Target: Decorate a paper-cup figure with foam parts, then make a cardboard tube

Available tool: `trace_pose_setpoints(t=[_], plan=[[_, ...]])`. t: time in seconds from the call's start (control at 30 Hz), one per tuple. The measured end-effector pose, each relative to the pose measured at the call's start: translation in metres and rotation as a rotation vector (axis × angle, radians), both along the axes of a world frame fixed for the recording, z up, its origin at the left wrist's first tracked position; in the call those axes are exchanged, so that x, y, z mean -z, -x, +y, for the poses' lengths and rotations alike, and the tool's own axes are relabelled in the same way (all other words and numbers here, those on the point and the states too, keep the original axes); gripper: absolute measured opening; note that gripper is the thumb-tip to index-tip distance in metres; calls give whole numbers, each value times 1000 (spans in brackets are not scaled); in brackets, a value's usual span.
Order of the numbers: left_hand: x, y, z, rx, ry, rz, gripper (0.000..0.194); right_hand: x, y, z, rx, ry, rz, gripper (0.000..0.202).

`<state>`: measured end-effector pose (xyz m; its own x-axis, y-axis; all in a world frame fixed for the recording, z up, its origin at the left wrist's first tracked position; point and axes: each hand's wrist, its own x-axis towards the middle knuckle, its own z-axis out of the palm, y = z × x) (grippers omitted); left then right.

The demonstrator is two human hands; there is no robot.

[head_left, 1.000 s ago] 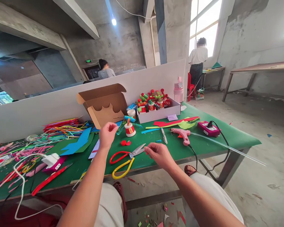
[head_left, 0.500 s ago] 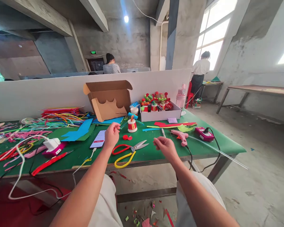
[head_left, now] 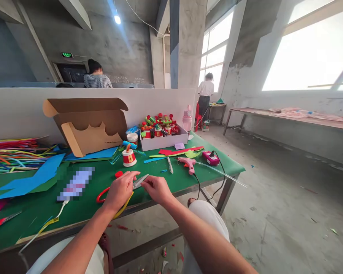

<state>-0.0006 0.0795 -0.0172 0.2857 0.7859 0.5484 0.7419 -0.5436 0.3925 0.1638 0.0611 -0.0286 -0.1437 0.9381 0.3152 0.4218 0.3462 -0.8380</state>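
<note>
My left hand is over the middle of a pair of scissors with one red and one yellow handle, hiding their pivot. Its fingers stretch out toward the right, and nothing shows in them. Close to the blade tips, my right hand has thumb and fingers pinched together; anything between them is hidden. Behind my left hand stands a red and white paper cup figure with a blue roll on top and teal coiled arms. A red disc lies near it. A small blue strip rests beside a white pen.
A pink glue gun and a magenta power socket are at the right. A white box of finished figures and an open cardboard box stand behind. Pipe cleaners and a phone lie left. Two people are farther off.
My view has turned right and drawn nearer the table. Both hands have come closer together; the left now covers part of the scissors, and the right has moved to their tips.
</note>
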Motion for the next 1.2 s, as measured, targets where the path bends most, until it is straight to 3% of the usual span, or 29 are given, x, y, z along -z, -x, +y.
trace_pose_setpoints(t=[0.4,0.63,0.77,0.83,0.93,1.07,1.2], plan=[[2,8,8,-55,-34,-80,31,-6,-18,0,53,-34,-7,11],[0,15,11,-129,54,-82,25,-7,-21,-2,34,-32,-36,14],[-6,18,11,-156,51,9,31,-6,-23,0,15,-42,-61,16],[-13,30,15,-222,20,2,36,-8,-27,4,24,-69,-76,18],[-22,63,26,-405,-22,-212,30,-11,-38,11,86,-100,-74,20],[-22,104,39,-524,69,-437,24,-15,-48,17,110,-54,-19,24],[-13,111,48,-494,131,-285,31,-15,-47,16,98,-43,-9,26]])
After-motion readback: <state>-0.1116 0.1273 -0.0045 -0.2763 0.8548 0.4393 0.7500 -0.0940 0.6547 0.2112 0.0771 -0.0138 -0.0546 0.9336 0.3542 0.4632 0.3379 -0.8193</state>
